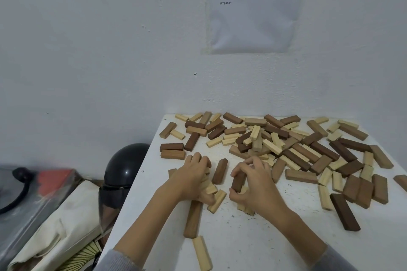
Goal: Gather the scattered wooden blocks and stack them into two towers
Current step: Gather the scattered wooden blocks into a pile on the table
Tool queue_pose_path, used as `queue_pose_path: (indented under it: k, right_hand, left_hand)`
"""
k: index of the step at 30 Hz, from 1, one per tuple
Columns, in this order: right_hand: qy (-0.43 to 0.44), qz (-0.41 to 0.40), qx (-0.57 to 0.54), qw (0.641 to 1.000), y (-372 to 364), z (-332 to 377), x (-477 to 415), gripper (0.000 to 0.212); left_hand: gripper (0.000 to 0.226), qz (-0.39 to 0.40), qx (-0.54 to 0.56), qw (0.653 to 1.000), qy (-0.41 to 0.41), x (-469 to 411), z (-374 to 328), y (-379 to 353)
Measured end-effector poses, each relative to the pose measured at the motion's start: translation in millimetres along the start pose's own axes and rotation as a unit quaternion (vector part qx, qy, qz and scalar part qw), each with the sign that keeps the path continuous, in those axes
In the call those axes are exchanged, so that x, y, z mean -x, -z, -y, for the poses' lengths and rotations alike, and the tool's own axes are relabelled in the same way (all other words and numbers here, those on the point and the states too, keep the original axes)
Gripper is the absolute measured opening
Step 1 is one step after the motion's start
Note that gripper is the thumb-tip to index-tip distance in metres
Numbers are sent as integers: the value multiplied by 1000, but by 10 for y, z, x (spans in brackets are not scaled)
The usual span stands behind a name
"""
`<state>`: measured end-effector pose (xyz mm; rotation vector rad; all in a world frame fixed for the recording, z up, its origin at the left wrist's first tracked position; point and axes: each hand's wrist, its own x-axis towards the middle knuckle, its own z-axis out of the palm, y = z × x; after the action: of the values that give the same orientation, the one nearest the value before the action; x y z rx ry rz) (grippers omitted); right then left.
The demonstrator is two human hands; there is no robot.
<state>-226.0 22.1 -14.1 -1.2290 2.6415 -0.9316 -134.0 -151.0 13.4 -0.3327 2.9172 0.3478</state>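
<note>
Several wooden blocks, pale, mid-brown and dark, lie scattered in a loose pile [275, 143] over the far and right part of the white table [253, 237]. My right hand [255, 180] grips a dark brown block [238, 181] by its long sides, just above some pale blocks [243, 205] on the table. My left hand [193, 174] has its fingers curled over a small cluster of pale blocks [214, 194]. A brown block [220, 170] lies between my hands. A long brown block [193, 219] and a pale one [202, 253] lie nearer to me.
The table stands against a white wall with a printed sheet [255, 6] on it. Left of the table are a black helmet [123, 174], a cream cloth bag [66, 226] and grey boxes [28, 200]. A dark block [344, 212] lies at the right front.
</note>
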Motion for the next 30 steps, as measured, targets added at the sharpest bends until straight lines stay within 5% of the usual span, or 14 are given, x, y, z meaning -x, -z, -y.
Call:
queue_pose_path:
  k: [6,15,23,30]
  right_hand:
    - [-8,-71,-106,992,5,-119,32,29]
    - [-17,-65,-155,986,26,-150,136,31]
    - [-26,-126,-236,963,149,-174,132,36]
    - [-81,-197,-346,914,453,-252,-266,26]
  left_hand:
    - [82,-26,82,996,-15,56,36,-78]
    - [46,-108,220,968,-57,149,23,-221]
    - [27,-247,423,872,-3,12,-163,-199]
    - [19,-307,532,788,-34,-586,-672,119]
